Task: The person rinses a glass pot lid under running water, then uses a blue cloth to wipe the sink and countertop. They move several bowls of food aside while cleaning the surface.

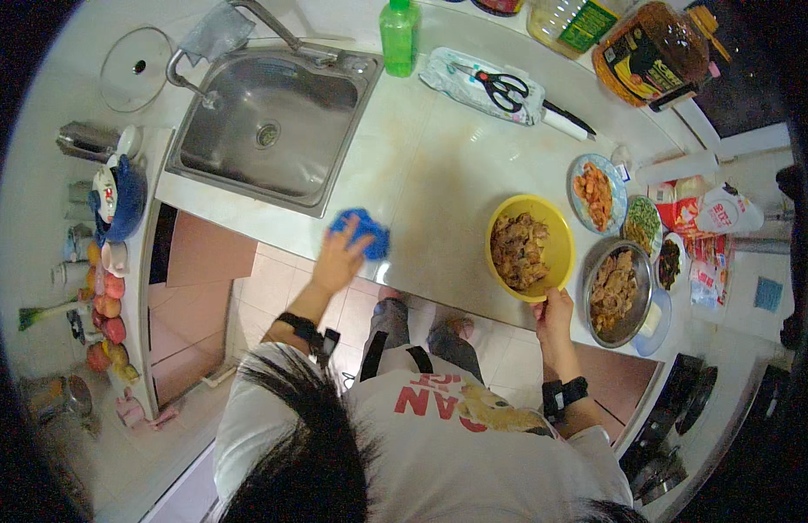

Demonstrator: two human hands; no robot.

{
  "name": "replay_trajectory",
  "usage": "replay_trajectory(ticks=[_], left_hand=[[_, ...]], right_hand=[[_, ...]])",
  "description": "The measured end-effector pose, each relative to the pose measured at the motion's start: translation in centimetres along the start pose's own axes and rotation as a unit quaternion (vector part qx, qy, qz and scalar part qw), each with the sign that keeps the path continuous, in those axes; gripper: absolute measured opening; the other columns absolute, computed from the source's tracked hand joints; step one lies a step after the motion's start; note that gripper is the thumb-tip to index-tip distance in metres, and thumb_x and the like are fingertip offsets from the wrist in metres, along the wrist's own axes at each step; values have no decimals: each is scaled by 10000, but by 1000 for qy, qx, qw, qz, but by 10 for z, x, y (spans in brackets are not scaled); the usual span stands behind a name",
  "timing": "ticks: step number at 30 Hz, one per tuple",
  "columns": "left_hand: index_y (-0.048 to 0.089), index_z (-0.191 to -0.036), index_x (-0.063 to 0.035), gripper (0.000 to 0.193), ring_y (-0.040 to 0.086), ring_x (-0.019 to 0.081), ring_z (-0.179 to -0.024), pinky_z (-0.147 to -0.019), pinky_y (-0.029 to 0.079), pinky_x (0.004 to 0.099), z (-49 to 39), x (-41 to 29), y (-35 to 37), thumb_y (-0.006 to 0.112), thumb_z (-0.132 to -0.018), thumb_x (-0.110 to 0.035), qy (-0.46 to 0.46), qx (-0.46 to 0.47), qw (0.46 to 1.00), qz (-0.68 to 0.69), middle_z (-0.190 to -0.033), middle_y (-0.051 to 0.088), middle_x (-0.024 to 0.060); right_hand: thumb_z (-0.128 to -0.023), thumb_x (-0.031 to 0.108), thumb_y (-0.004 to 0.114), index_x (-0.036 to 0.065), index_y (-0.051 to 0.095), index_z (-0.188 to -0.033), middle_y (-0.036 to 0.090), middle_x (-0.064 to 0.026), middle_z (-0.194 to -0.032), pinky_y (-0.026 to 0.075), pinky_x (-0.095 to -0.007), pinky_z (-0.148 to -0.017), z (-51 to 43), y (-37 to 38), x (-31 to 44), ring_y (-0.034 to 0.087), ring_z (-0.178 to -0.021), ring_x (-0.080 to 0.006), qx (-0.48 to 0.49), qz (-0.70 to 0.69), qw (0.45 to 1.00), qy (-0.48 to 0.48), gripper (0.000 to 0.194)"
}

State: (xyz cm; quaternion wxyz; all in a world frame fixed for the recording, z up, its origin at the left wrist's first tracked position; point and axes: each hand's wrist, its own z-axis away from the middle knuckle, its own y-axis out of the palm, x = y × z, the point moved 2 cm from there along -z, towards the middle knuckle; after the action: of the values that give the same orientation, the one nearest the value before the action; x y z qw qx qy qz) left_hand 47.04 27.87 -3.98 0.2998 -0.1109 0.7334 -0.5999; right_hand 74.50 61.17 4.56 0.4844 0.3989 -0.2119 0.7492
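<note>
My left hand (343,256) presses on a bunched blue cloth (371,236) at the counter's front edge, just right of the sink. The fingers lie spread over the cloth, and part of it is hidden beneath them. With my right hand (555,314) I pinch the near rim of a yellow bowl (559,245). Cooked-looking brown meat pieces (518,252) fill its left part. The bowl appears tilted; whether its base touches the counter I cannot tell. A steel bowl (618,293) with more brown meat stands beside my right hand.
A steel sink (247,144) with a faucet is at the left. Scissors (502,88) lie on a packet at the back, near a white-handled knife (567,124). A plate of orange pieces (597,196), a dish of chopped greens (641,222) and a green bottle (399,39) stand around.
</note>
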Motion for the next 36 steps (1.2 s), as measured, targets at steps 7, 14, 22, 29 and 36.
replay_trajectory(ticks=[7, 14, 22, 29, 36], left_hand=[[480, -1284, -218, 510, 319, 390, -1274, -1041, 219, 561, -118, -14, 14, 620, -795, -253, -99, -119, 988, -1, -1430, 288, 180], [521, -1222, -143, 500, 449, 288, -1182, -1003, 342, 406, 3, -34, 19, 668, -756, -247, 52, 117, 987, 92, -1377, 394, 134], [467, -1270, -93, 599, 418, 350, -1194, -963, 354, 466, -10, 19, -19, 678, -744, -286, -215, -101, 958, 158, -1367, 380, 162], [391, -1342, -139, 647, 240, 357, -1328, -1009, 215, 624, -27, -34, 3, 641, -776, -326, -67, 21, 997, 18, -1444, 273, 133], [380, -1358, -182, 580, 200, 309, -1353, -1038, 205, 590, -49, 37, -34, 587, -828, -294, -141, -73, 983, -87, -1468, 233, 93]], right_hand=[[-900, 133, 460, 24, 512, -947, 556, -57, -614, 325, -217, -346, -24, 52, -15, 453, -416, -99, 16, -7, 999, -37, 130], [-897, 144, 467, 33, 502, -915, 555, -53, -620, 334, -234, -354, -46, 85, -15, 433, -405, -107, 49, 15, 997, -49, 117], [-949, 304, 411, 46, 515, -976, 592, -60, -668, 394, -230, -407, -45, 92, -14, 505, -469, -122, 83, 28, 996, -9, 279], [-956, 441, 337, 67, 513, -1005, 605, -93, -677, 441, -282, -433, -37, 75, -22, 548, -500, -177, 66, 32, 996, 45, 416], [-953, 406, 376, 59, 468, -1040, 588, -99, -651, 435, -295, -413, -30, 83, -30, 522, -455, -187, 55, 63, 996, 29, 369]])
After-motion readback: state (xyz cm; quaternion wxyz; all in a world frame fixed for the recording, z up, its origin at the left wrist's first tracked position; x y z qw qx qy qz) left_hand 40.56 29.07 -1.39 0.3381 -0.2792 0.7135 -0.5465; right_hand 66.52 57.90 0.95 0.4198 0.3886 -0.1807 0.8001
